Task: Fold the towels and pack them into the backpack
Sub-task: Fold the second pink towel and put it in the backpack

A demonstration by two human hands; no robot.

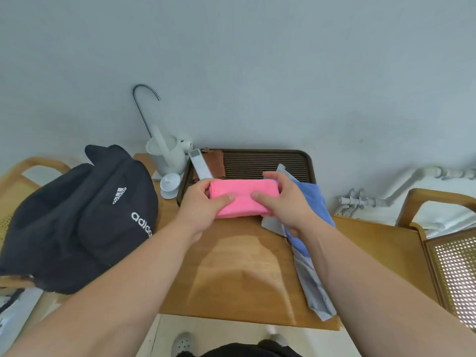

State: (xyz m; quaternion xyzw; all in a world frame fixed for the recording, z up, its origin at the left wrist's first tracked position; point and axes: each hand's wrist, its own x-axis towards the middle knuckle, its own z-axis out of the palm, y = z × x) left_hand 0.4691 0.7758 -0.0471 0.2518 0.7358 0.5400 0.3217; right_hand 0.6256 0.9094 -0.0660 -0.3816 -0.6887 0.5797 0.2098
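Note:
A pink towel, folded into a thick bar, is held just above the wooden table near the tray's front edge. My left hand grips its left end, thumb on top. My right hand grips its right end, fingers curled over the far side. A blue towel lies unfolded under my right wrist, on top of a grey towel that stretches toward the table's front right corner. The black backpack rests on a chair at the left, its front pockets facing up.
A dark slatted tray sits at the back of the table, holding a white remote and a brown cloth. A white kettle and lidded cup stand at its left. A wicker chair is at the right.

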